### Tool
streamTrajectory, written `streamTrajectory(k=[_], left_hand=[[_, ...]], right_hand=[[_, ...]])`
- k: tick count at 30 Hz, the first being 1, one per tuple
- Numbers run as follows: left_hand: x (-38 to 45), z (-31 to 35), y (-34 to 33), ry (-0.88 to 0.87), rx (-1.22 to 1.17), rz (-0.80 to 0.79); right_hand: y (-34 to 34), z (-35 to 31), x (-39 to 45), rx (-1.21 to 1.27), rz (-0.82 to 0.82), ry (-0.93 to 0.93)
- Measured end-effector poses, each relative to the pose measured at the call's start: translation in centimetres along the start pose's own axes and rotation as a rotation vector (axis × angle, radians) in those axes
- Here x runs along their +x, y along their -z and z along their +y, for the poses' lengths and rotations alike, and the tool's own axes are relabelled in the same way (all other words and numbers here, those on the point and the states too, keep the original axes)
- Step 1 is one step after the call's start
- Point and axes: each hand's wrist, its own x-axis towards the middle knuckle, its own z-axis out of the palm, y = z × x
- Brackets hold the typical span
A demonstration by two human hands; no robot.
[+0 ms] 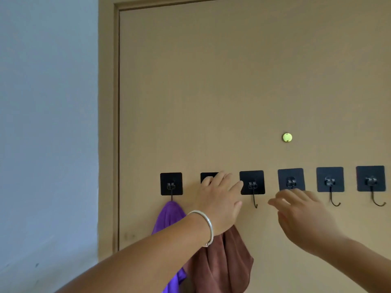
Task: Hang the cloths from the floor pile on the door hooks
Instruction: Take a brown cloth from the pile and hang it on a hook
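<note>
A row of 6 black adhesive hooks [251, 182] crosses the tan door [232, 81]. A purple cloth [169, 218] hangs from hook 1. The left hand [220, 199] covers hook 2, above the hanging brown cloth [230, 261]; its grip cannot be told. The right hand [300, 212], fingers relaxed, holds nothing.

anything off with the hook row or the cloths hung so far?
Nothing damaged or fallen. The purple cloth hangs from the leftmost hook. The brown cloth hangs bunched below the second hook, whose hook is hidden by the left hand, so its seating can't be judged. The pads sit slightly unevenly in height.
</note>
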Motion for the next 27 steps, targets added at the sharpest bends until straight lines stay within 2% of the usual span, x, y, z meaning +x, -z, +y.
streamTrajectory(k=[3, 8, 17, 27], left_hand=[[2.8, 3.0, -0.7, -0.058, -0.038, 0.033], [7.7, 10.5, -2.2, -0.159, -0.141, 0.041], [12.3, 24.7, -2.4, -0.317, -0.420, 0.085], [15.6, 35.4, -2.1, -0.571, -0.667, 0.146]], right_hand=[[1.6, 3.9, -1.8, -0.095, -0.017, -0.091], [5.4, 10.2, -6.3, -0.309, -0.154, -0.283], [11.8, 18.3, -15.0, -0.558, -0.268, -0.471], [20.1, 19.5, -22.6, -0.834, -0.398, -0.817]])
